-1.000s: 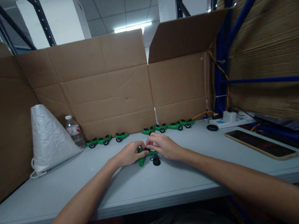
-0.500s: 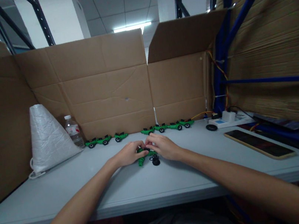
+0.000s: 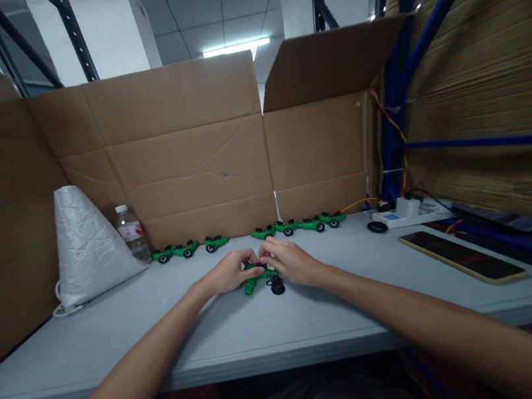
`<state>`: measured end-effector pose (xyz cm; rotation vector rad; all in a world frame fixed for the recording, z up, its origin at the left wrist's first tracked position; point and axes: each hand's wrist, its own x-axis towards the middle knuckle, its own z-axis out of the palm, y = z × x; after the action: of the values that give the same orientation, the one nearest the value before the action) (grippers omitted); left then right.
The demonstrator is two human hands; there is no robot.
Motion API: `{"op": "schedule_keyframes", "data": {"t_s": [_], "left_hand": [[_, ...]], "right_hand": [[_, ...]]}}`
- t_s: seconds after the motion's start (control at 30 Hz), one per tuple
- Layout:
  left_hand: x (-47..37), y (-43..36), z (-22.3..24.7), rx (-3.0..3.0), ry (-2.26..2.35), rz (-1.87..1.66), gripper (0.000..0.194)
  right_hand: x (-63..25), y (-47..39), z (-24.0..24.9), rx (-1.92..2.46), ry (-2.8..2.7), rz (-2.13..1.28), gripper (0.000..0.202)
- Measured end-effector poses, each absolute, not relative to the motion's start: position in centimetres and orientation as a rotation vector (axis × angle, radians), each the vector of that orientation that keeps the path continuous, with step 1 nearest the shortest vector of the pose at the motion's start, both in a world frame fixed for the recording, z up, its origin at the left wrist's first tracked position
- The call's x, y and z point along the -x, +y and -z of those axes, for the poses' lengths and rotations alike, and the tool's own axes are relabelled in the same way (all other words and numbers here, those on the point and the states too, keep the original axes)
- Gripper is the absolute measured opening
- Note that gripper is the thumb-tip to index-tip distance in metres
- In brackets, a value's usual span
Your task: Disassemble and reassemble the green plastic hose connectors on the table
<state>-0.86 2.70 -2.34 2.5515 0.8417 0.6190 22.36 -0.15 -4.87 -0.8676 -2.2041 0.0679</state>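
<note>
Head camera view: works with both bare hands at the middle of a smooth, pale grey tabletop [image 3: 343, 314]. Grips a small green toy vehicle with black fittings [image 3: 250, 286] in the left hand [image 3: 233, 272], thumb laid along the near side, fingers curled beyond. Brings the right hand [image 3: 291, 262] in close beside the left, thumb and fingertips drawn to a narrow pinch over the toy; cannot tell whether closed on anything. Leaves the toy partly covered, between the hands and low over the tabletop; too hidden to tell whether touching it. Shows black, round, wheel-like pieces [image 3: 277, 285] just on the near side of the toy, close to the right hand.

Shows along the back edge, before a tall brown cardboard screen [image 3: 191, 164], green toy cars with black wheels in two groups: three at left [image 3: 186, 250], four at right [image 3: 286, 228]. Includes, far left, a silvery, cone-shaped bag [image 3: 91, 252] beside a clear, white-capped plastic bottle [image 3: 132, 236]. Includes, to the right, a flat black disc [image 3: 377, 227], a white power strip [image 3: 427, 208] and a dark-screened smartphone with a tan edge [image 3: 464, 256].
</note>
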Motion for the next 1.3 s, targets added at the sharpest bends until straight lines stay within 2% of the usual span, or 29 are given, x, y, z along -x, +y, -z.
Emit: {"op": "schedule_keyframes", "data": {"t_s": [0.3, 0.53, 0.8, 1.07, 1.3], "left_hand": [[0.9, 2.5, 2.1, -2.560, 0.828, -0.595, 0.040], [0.8, 2.3, 1.9, -2.553, 0.893, -0.579, 0.043], [1.3, 2.7, 2.0, -2.672, 1.060, -0.608, 0.041], [1.9, 2.8, 1.4, -2.756, 1.259, -0.584, 0.037], [1.9, 3.3, 1.7, -2.539, 1.324, -0.527, 0.052]], "right_hand": [[-22.4, -0.4, 4.6, 0.876, -2.214, -0.095, 0.007], [-23.3, -0.2, 3.7, 0.942, -2.121, -0.049, 0.015], [-26.2, 0.2, 2.5, 1.531, -2.116, 0.240, 0.018], [-25.8, -0.1, 3.3, 1.782, -2.212, 0.154, 0.040], [-26.1, -0.1, 3.3, 1.747, -2.282, 0.095, 0.026]]}}
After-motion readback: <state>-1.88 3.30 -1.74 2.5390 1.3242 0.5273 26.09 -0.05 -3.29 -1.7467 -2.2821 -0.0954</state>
